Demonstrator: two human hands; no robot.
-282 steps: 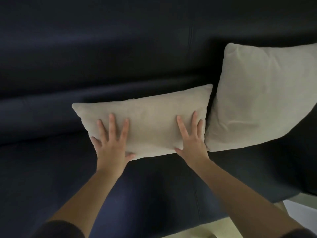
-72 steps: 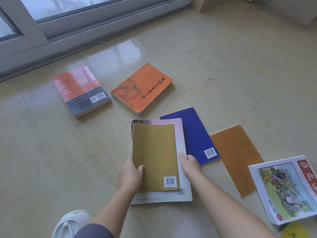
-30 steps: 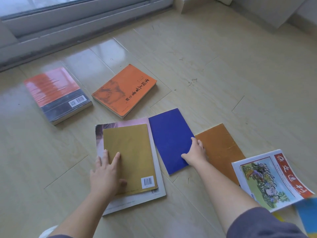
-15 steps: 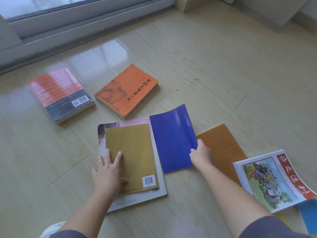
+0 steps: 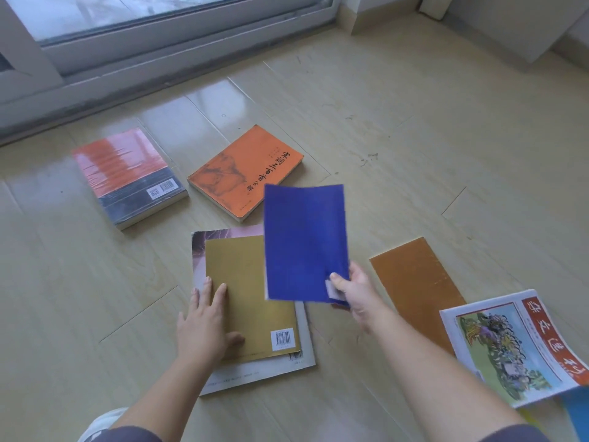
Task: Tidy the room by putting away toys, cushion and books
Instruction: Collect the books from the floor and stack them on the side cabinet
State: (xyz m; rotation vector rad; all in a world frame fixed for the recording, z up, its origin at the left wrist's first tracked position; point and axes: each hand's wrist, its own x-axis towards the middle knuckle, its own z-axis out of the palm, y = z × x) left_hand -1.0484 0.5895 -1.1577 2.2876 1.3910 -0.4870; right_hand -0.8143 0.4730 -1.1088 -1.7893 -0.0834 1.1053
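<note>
Floor [image 5: 414, 138]; right hand [image 5: 357, 295] around blue book [image 5: 302, 240]

The floor [image 5: 414, 138] is pale wood-grain plank, smooth and glossy, mirroring light near the window frame [image 5: 159, 52]. That frame is smooth and grey, metal or plastic I cannot tell, set round a glass pane [image 5: 127, 11]. The red book [image 5: 124, 167] is sealed in shiny, wrinkled plastic film. The orange book [image 5: 242, 170] has a matt paper cover. The blue book [image 5: 302, 240] is smooth paper with a low sheen. The gold book [image 5: 251, 288] has a satin, faintly metallic cover; the large book [image 5: 255, 374] under it is glossy. The brown book [image 5: 414, 282] looks like matt card, lightly scuffed. The magazine [image 5: 510, 342] is thin glossy paper.
</note>
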